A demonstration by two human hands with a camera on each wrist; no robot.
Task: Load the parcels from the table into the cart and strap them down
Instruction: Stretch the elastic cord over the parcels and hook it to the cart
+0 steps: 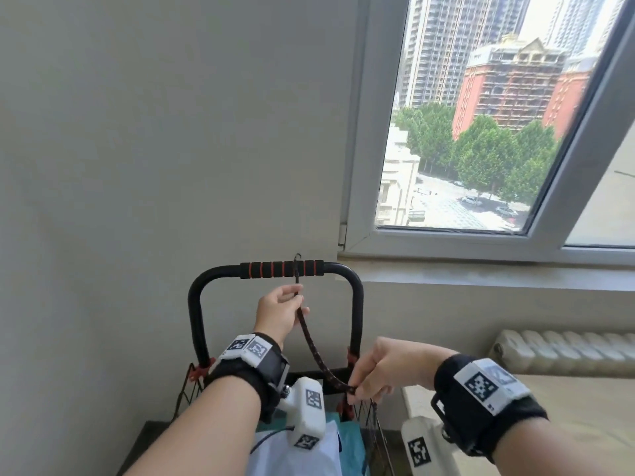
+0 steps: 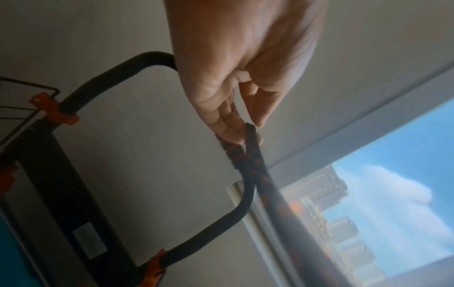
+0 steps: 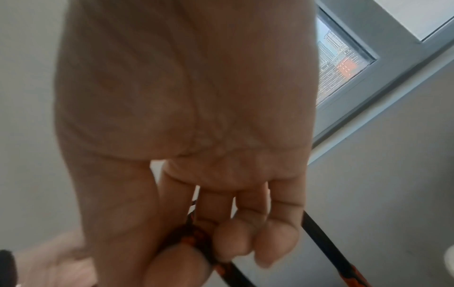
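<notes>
Your left hand (image 1: pixel 280 312) pinches the bungee cord (image 1: pixel 314 352) just below its hook (image 1: pixel 297 258), which sits over the foam grip of the cart handle (image 1: pixel 281 268). Your right hand (image 1: pixel 385 369) pinches the cord's lower end by the cart's right upright.

Risks, as I judge them: the hook looks only lightly seated, so tension from the right could pop it off and whip it back. A pinch grip may slip once the cord stretches.

Count: 1 cord, 1 hook visible, 1 cart, at least 2 parcels (image 1: pixel 330 451) in the basket (white, teal). Table not in view.
</notes>
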